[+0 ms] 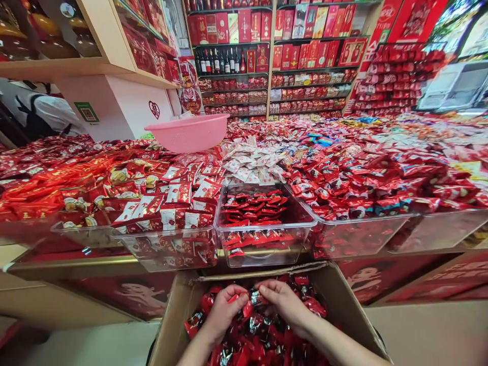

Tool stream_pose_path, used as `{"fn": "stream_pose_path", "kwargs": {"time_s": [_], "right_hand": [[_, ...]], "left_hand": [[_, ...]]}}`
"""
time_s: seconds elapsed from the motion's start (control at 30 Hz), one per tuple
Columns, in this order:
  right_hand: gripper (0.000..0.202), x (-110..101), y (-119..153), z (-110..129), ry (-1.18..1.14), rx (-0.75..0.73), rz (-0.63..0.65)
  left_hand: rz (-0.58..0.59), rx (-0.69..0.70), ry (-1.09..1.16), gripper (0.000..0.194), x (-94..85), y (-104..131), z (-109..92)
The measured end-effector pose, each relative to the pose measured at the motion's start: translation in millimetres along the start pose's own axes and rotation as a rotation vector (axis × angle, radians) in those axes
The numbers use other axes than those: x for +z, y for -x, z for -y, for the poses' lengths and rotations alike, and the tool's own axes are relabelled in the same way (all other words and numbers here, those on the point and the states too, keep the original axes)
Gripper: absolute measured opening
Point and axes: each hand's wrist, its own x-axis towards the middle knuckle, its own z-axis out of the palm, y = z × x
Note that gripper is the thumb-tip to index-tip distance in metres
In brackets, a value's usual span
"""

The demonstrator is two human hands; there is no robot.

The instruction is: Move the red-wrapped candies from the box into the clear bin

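Both hands are over an open cardboard box full of small red wrapped packets. My left hand pinches a red packet between thumb and fingers. Close beside it, my right hand is closed on a small packet with a dark and silvery wrapper. The fingertips of the two hands are a short gap apart. Just beyond the box stands a clear plastic bin, partly filled with flat red packets.
Clear bins heaped with red and white packets line the counter on both sides. A pink basket rests on the heaps at back left. Shelves hold boxes and bottles behind. A person in white is at far left.
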Motion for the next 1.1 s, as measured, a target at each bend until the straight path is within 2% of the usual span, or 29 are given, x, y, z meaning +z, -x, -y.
{"fn": "stream_pose_path", "kwargs": {"time_s": [0.37, 0.53, 0.67, 0.77, 0.83, 0.93, 1.03, 1.1], "right_hand": [[0.035, 1, 3, 3, -0.007, -0.052, -0.048], [0.036, 1, 3, 1, 0.138, -0.097, -0.084], [0.03, 2, 3, 2, 0.273, -0.155, -0.049], [0.024, 4, 8, 6, 0.385, -0.175, -0.005], [0.019, 5, 13, 9, 0.566, -0.292, 0.009], [0.012, 6, 18, 8, 0.866, -0.522, 0.03], [0.015, 6, 19, 4, 0.981, -0.587, 0.028], [0.021, 9, 21, 8, 1.03, -0.617, 0.011]], "left_hand": [[0.009, -0.02, 0.02, 0.02, 2.4, 2, -3], [0.134, -0.106, 0.01, 0.023, 2.7, 4, -1], [0.249, -0.175, 0.089, 0.024, 5.8, 6, -4], [0.279, -0.19, 0.137, 0.022, 8.4, 7, -6], [0.252, -0.209, 0.162, 0.024, 8.8, 7, -6], [0.146, -0.26, 0.246, 0.022, 7.1, 7, -4], [0.068, -0.282, 0.338, 0.018, 5.2, 7, -6], [0.077, -0.29, 0.391, 0.021, 4.3, 8, -8]]}}
